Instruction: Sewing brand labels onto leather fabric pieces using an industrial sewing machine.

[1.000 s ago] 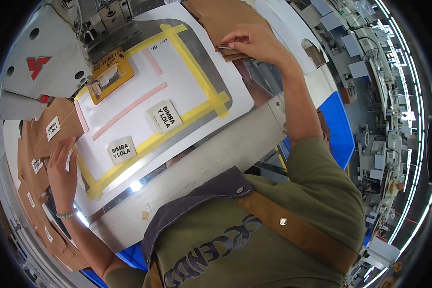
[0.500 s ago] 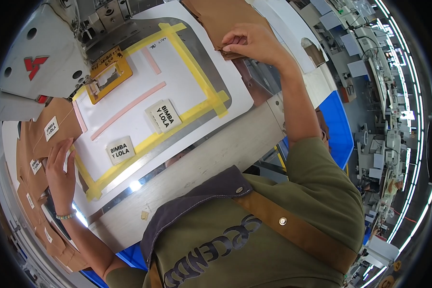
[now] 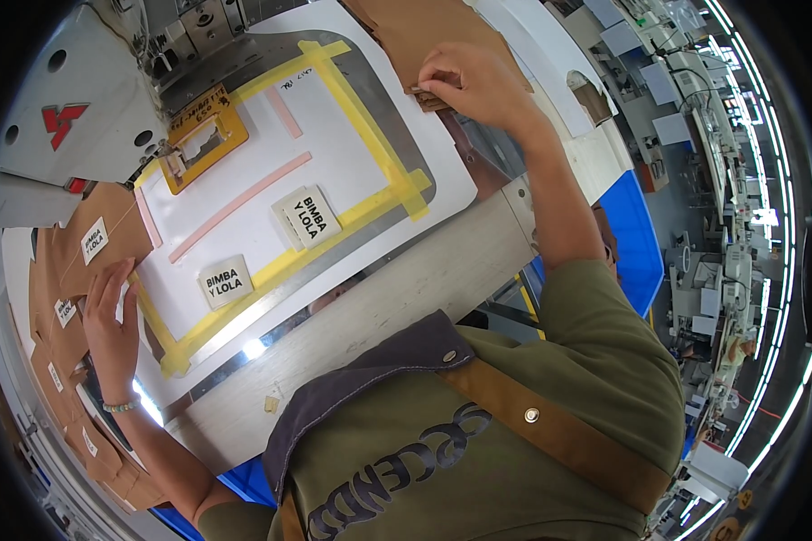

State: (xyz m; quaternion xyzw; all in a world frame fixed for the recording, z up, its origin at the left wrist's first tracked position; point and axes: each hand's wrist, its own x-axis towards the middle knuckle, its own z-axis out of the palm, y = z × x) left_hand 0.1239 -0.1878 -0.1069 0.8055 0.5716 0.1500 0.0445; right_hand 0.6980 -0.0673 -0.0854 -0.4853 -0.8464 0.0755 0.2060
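At the far right my right hand (image 3: 476, 83) pinches the near corner of a stack of brown fabric pieces (image 3: 447, 36), thumb and fingertips together at its layered edge. My left hand (image 3: 111, 307) lies with fingers stretched out on a brown fabric piece (image 3: 122, 212) at the left. That piece bears a white label (image 3: 95, 240) and reaches under the sewing machine head (image 3: 72, 117). Between my hands is a white work surface framed with yellow tape (image 3: 370, 135). Two small stacks of white labels, a nearer one (image 3: 226, 281) and a farther one (image 3: 311, 217), sit on it.
An orange clamp frame (image 3: 209, 149) sits beside the machine head. Pink strips (image 3: 244, 206) are stuck to the white surface. More labelled brown pieces (image 3: 95, 446) overlap down the left side. A blue bin (image 3: 636, 243) stands right, below the pale table edge (image 3: 370, 311).
My right hand's fingers have curled slightly more at the corner of the brown stack. My left hand has barely moved.
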